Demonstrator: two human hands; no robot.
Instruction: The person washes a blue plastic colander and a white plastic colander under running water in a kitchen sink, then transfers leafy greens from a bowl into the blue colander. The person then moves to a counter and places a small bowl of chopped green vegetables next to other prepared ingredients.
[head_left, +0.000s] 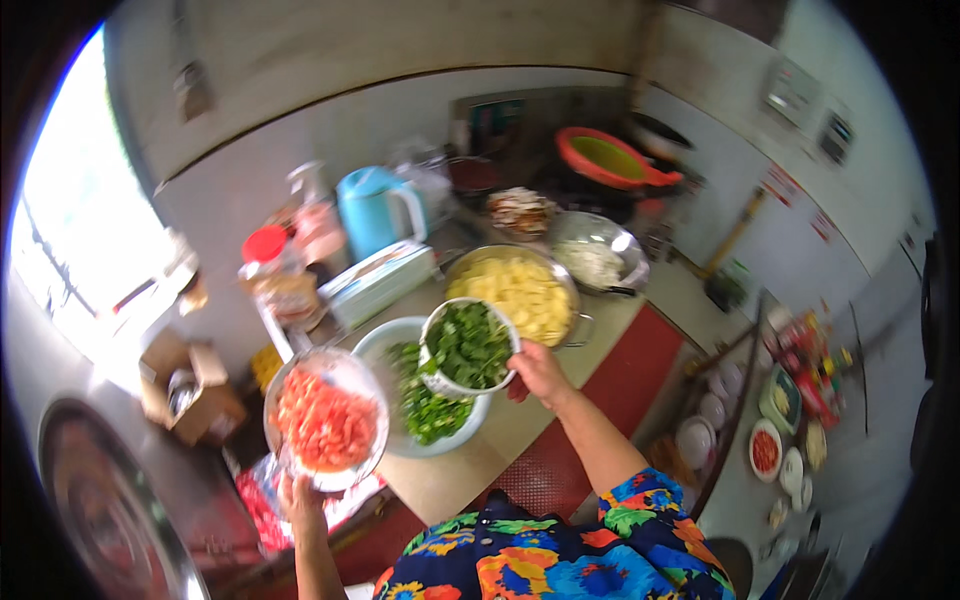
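My left hand (304, 502) grips the near rim of a white bowl (271, 442) heaped with diced pink-red food (330, 420), perhaps tomato or meat. A smaller white bowl (448, 386) of leafy green herbs (469, 345) is in my right hand (544, 375), the fingers at its right side. Both bowls are held up in the air. Beneath and between them, a pale blue basin (480, 420) contains chopped greens (439, 412). Part of the basin is hidden by the two bowls. Just beyond my right hand, a steel pan (574, 300) holds sliced yellow food (517, 289), likely potato.
Behind stand a blue jug (375, 210), a long carton (382, 281) and a red-lidded jar (266, 255). A metal bowl (630, 251) of white food and an orange colander (611, 161) are farther back. Small dishes, one a bowl of red food (765, 450), line the right-hand counter (735, 517).
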